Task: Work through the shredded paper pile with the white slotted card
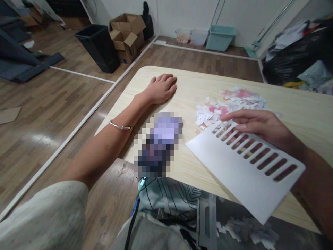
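My left hand (162, 88) lies palm down on the pale wooden table (187, 83), fingers stretched out and holding nothing. My right hand (262, 126) grips a white slotted scraper (234, 159) by its slotted edge, keeping it tilted above the table's near right part. Just beyond the scraper lies a loose pile of small white and pink paper-like pieces (241, 100), partly hidden by my right fingers. Between my hands rests a phone-like object (161, 142), blurred by pixelation, with a cable at its near end.
Under the table's near edge is a plastic container (206, 222), with more white pieces (249, 231) beside it. Beyond the table stand a black bin (99, 48), cardboard boxes (127, 31) and a teal tub (220, 38). Black bags (288, 52) heap at the right.
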The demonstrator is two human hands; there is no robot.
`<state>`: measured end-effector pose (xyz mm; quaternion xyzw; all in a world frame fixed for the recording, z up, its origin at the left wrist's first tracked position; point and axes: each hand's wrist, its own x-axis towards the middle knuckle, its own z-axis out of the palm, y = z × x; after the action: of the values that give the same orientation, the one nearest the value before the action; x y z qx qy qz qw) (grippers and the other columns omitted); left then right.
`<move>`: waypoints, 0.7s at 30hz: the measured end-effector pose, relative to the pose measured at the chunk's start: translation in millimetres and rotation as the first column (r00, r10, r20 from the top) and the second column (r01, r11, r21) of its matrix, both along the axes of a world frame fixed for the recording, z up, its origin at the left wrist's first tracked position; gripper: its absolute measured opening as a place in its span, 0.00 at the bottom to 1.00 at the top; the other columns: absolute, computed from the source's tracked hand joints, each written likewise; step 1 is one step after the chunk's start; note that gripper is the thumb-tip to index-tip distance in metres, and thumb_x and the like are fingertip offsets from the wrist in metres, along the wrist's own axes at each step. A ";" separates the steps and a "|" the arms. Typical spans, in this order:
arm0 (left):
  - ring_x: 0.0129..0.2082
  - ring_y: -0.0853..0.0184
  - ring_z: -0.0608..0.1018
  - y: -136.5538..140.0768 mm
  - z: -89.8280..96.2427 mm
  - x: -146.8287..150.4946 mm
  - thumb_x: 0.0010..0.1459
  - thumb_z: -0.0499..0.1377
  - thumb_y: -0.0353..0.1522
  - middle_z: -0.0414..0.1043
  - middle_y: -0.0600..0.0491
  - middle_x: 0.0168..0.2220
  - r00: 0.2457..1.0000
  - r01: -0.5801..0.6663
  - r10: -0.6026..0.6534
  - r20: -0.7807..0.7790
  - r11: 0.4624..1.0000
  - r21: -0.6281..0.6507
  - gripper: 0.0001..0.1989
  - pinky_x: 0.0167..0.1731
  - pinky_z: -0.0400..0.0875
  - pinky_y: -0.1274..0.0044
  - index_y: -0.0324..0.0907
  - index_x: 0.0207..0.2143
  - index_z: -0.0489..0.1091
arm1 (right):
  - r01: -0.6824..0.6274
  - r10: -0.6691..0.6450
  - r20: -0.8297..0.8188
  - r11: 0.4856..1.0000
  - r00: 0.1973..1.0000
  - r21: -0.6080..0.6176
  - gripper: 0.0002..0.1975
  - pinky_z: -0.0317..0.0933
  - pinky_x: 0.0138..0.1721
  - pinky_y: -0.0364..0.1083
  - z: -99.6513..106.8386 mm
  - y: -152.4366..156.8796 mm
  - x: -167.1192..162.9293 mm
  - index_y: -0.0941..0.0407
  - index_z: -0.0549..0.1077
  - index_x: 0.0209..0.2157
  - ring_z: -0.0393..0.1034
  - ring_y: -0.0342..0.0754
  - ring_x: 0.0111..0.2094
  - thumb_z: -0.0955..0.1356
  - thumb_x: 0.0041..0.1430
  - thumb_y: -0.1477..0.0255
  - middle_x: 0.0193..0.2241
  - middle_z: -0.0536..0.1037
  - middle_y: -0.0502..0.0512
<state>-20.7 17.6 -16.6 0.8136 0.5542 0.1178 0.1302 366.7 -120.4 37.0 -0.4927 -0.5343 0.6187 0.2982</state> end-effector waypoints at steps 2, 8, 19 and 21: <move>0.94 0.38 0.62 0.1 -0.3 -0.1 0.89 0.49 0.48 0.61 0.39 0.95 1.000 0.004 -0.004 0.005 1.000 0.000 0.38 0.95 0.49 0.45 0.47 0.91 0.67 | 0.021 -0.021 0.001 1.000 1.000 -0.012 0.17 0.70 0.23 0.38 -4.3 3.7 1.4 0.48 0.98 0.47 0.82 0.46 0.23 0.89 0.54 0.64 0.28 0.89 0.54; 0.94 0.37 0.61 -1.0 0.1 0.3 0.88 0.49 0.48 0.60 0.39 0.95 1.000 -0.009 0.009 0.001 1.000 -0.005 0.38 0.95 0.48 0.43 0.48 0.92 0.67 | 0.086 -0.086 0.031 0.996 0.996 -0.023 0.14 0.66 0.21 0.39 7.9 -0.6 -10.1 0.49 0.97 0.38 0.77 0.45 0.19 0.89 0.46 0.67 0.22 0.85 0.53; 0.94 0.38 0.62 -1.7 0.6 -0.2 0.87 0.51 0.47 0.62 0.40 0.95 1.000 -0.009 0.009 0.029 1.000 -0.002 0.38 0.95 0.49 0.44 0.50 0.91 0.68 | 0.113 -0.113 -0.006 0.994 0.994 0.003 0.13 0.72 0.24 0.39 3.5 -3.1 -6.0 0.50 0.97 0.40 0.82 0.47 0.23 0.90 0.52 0.63 0.28 0.90 0.55; 0.94 0.37 0.62 -3.7 2.9 1.7 0.87 0.50 0.47 0.61 0.40 0.95 1.000 -0.016 0.016 0.016 1.000 -0.011 0.38 0.95 0.48 0.43 0.49 0.91 0.68 | 0.117 -0.117 -0.010 0.993 0.993 0.002 0.13 0.72 0.24 0.39 3.8 -3.4 -6.4 0.50 0.97 0.40 0.82 0.47 0.23 0.90 0.52 0.63 0.28 0.89 0.55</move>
<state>-19.0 13.9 -13.6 0.8074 0.5604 0.1224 0.1380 360.3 -123.7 40.9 -0.5195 -0.5039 0.6021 0.3371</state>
